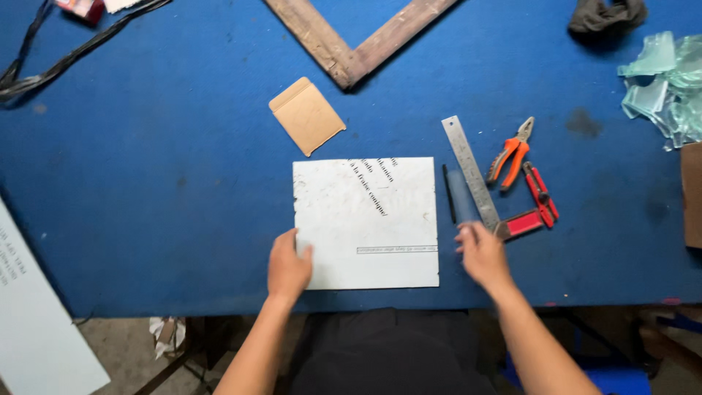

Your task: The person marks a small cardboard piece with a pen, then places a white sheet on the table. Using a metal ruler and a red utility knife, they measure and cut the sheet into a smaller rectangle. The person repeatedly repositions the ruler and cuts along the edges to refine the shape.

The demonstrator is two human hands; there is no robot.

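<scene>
1. One white board (369,223) flat on the blue bench (146,183), near its front edge.
2. Left hand (287,267) pressed on the board's lower left corner, grip open.
3. Right hand (481,254) beside one steel ruler (469,170), fingers loose, holding nothing.
4. One orange pliers (512,153), one cardboard piece (307,115).

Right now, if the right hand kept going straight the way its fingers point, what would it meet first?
The right hand points up and slightly left, away from the person. Its fingertips already seem to touch the dark blue strip lying beside the steel ruler, so it would likely meet that strip first, though contact is hard to judge.
</scene>
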